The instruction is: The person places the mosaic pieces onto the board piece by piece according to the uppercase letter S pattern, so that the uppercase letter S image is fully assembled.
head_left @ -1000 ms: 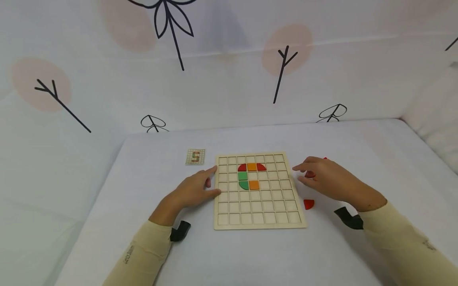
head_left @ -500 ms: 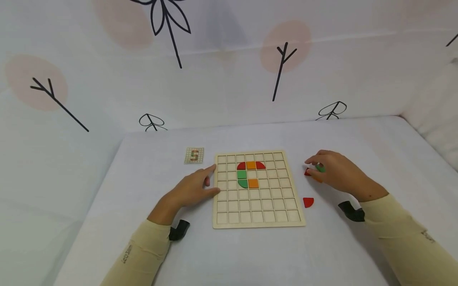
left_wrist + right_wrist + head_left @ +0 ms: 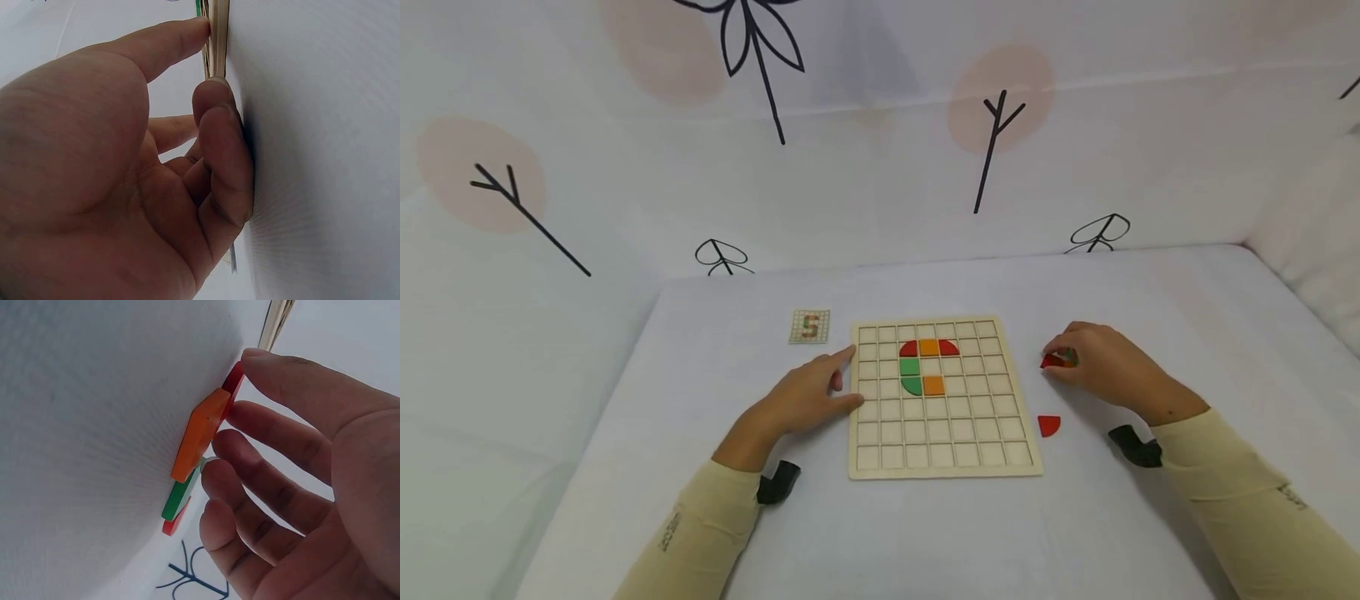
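Six coloured pieces (image 3: 933, 385) are seated in the grid board (image 3: 917, 457); to its right at least five are left loose, among them a lone red quarter (image 3: 1048, 426), an orange piece (image 3: 206, 425) and a green piece (image 3: 175, 500). A red piece (image 3: 233, 381) there is pinched by the right hand (image 3: 1101, 367), its fingers drawn closer than half a second earlier. The board's left edge is touched by the left hand (image 3: 799, 400), thumb and index finger spread, nothing being gripped.

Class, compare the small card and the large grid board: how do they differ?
The card is much smaller than the board. The card shows a whole S, while the board holds six pieces forming only part of one. The left hand touches the board's edge; no hand touches the card. Both are ruled in squares and lie on the white cloth.
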`<state>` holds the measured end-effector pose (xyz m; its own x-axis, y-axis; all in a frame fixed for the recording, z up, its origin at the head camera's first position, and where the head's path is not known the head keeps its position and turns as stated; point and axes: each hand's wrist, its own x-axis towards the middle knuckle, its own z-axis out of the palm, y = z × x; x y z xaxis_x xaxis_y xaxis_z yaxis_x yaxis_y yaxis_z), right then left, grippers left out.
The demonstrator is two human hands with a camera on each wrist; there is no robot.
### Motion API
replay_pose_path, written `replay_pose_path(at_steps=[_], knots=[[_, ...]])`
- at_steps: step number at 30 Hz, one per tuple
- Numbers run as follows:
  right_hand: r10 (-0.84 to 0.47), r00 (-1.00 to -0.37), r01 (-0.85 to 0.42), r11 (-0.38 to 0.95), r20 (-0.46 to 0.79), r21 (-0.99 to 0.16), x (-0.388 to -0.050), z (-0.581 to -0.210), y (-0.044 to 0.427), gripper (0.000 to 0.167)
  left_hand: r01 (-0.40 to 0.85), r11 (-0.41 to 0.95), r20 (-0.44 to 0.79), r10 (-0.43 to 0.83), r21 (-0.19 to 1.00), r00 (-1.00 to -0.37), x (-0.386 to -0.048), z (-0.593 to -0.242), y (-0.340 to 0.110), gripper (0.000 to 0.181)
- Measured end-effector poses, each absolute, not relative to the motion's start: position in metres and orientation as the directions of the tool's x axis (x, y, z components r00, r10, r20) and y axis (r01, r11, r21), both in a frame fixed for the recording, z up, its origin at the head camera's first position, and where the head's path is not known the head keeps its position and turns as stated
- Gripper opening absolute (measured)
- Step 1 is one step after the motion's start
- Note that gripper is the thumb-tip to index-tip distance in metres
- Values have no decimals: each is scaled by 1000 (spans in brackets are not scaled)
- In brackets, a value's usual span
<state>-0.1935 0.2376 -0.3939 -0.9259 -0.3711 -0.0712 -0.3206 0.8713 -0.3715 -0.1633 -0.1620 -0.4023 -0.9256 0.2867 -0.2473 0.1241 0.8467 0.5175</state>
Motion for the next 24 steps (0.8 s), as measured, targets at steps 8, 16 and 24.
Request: replay_pose_path(at_steps=[8, 16, 24], knots=[[-352, -935, -312, 875, -44, -369, -194, -399, 239, 24, 119, 848, -251, 283, 517, -926, -163, -405, -161, 83], [-342, -938, -300, 878, -50, -372, -192, -398, 236, 23, 132, 845, -236, 289, 518, -928, -165, -404, -161, 83], [-353, -935, -319, 879, -36, -354, -191, -398, 235, 18, 120, 849, -242, 278, 515, -930, -165, -405, -162, 83]])
